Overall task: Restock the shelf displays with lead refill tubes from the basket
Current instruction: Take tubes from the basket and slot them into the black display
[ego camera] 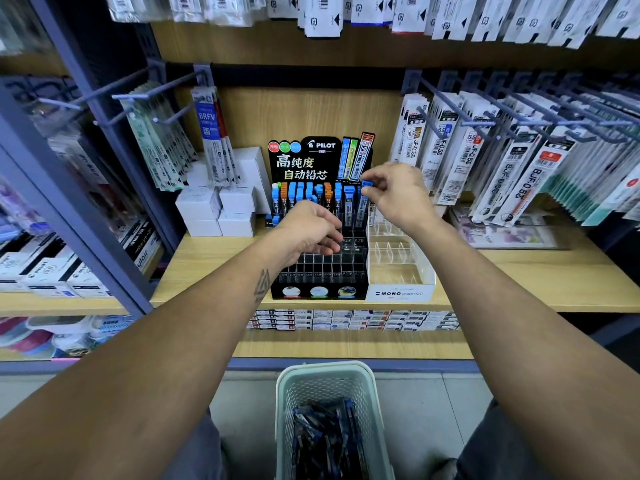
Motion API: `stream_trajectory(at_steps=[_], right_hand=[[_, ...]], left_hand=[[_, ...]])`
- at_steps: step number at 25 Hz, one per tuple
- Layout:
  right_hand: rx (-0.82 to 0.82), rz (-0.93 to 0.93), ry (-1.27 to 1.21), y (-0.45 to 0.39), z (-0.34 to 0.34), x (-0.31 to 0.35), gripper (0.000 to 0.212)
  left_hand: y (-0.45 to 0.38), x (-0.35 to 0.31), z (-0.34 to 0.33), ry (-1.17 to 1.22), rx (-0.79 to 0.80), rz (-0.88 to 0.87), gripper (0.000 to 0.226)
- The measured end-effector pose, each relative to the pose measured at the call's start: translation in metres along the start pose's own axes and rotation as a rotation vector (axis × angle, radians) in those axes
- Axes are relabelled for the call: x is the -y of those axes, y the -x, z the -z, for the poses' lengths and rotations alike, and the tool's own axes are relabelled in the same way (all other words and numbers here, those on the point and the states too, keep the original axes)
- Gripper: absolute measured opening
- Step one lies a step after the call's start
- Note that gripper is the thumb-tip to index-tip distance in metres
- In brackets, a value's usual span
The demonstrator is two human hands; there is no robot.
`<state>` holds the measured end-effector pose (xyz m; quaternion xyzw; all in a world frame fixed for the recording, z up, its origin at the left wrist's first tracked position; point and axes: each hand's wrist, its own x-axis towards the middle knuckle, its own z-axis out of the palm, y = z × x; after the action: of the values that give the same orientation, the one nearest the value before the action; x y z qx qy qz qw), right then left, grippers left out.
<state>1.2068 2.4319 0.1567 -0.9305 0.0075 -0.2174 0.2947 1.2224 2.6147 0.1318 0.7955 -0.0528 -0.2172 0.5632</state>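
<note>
Restocking the display (318,271) with tubes.
Right hand (398,195) pinches a tube (366,188); left hand (308,233) hovers, fingers loose and empty.

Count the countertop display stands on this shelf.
2. The black Pilot stand sits centre, under both hands; the white Mono stand touches its right side, its visible clear compartments empty. Others may be hidden.

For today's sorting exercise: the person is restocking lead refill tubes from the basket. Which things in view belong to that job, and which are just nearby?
Belongs to the job:
basket
blue-capped tube in right hand
left hand
Pilot display
Mono display

Just nearby:
white boxes
hanging refill packs
</note>
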Motion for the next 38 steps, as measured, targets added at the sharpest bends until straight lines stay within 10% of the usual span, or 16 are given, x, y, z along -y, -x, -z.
stream_trajectory(at_steps=[11,27,34,38], right_hand=[[-0.075,0.039,0.013,0.025,0.003,0.014,0.018],[0.939,-0.536,0.134,0.296,-0.168,-0.04,0.02],[0.814,-0.879,0.002,0.344,-0.219,-0.069,0.01],[0.699,-0.881,-0.016,0.351,-0.243,-0.072,0.059]], left_hand=[[0.01,-0.001,-0.003,-0.058,0.02,-0.013,0.02],[0.107,0.221,-0.09,-0.453,0.286,0.391,0.009],[0.088,0.29,-0.125,-0.441,0.13,0.52,0.022],[0.066,0.315,-0.139,-0.376,0.007,0.585,0.027]])
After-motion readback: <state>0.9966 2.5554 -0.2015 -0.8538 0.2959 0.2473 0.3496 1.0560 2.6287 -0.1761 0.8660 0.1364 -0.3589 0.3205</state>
